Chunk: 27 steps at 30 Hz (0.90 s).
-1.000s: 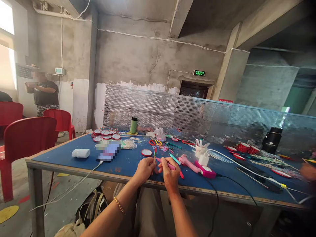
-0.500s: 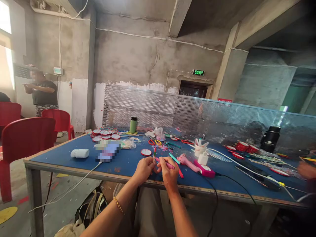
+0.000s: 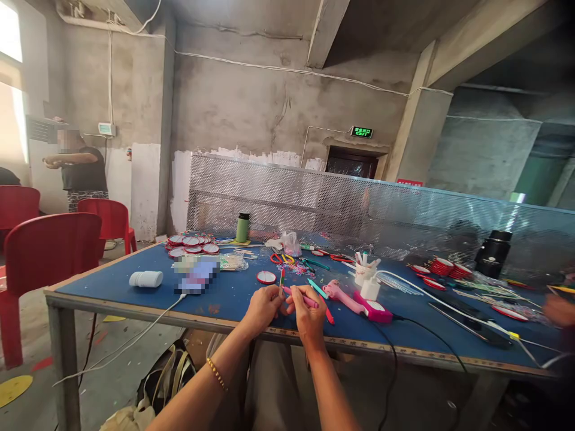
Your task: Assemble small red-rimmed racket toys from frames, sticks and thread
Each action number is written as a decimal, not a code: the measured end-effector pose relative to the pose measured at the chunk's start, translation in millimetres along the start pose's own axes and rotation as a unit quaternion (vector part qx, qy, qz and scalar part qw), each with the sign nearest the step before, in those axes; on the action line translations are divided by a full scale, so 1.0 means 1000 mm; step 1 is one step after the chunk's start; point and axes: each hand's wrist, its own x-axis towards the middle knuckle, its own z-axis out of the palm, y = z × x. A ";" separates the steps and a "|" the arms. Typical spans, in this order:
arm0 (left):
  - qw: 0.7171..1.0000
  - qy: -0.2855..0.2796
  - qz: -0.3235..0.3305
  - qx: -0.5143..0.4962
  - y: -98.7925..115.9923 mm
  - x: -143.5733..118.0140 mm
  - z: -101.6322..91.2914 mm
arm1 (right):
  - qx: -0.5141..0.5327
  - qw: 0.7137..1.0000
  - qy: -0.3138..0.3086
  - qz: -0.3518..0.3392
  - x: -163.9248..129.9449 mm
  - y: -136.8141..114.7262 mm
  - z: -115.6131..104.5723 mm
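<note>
Fingers of the left hand (image 3: 265, 304) pinch a slim red-and-green-topped stick (image 3: 282, 279), just right of the round white red-rimmed disc (image 3: 266, 277); the right hand (image 3: 309, 316) grips a pink pen-shaped tool (image 3: 309, 300). A slack pinch could let the stick twist.

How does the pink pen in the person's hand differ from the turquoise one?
Colour: the pink pen is pink, the turquoise pen blue-green. State: the right hand holds the pink pen, while the turquoise pen lies loose on the table. Place: the pink pen is nearer the person than the turquoise pen. Both are slim and straight.
</note>
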 end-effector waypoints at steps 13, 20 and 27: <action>1.000 0.004 0.009 -0.002 -0.002 0.001 0.000 | -0.005 1.000 -0.001 -0.017 0.001 0.001 0.000; 1.000 0.001 0.001 -0.004 0.000 0.001 0.000 | -0.011 1.000 0.005 -0.015 0.001 0.004 0.000; 1.000 0.001 -0.002 -0.010 0.001 0.000 0.000 | -0.005 1.000 0.013 -0.009 0.001 0.005 0.000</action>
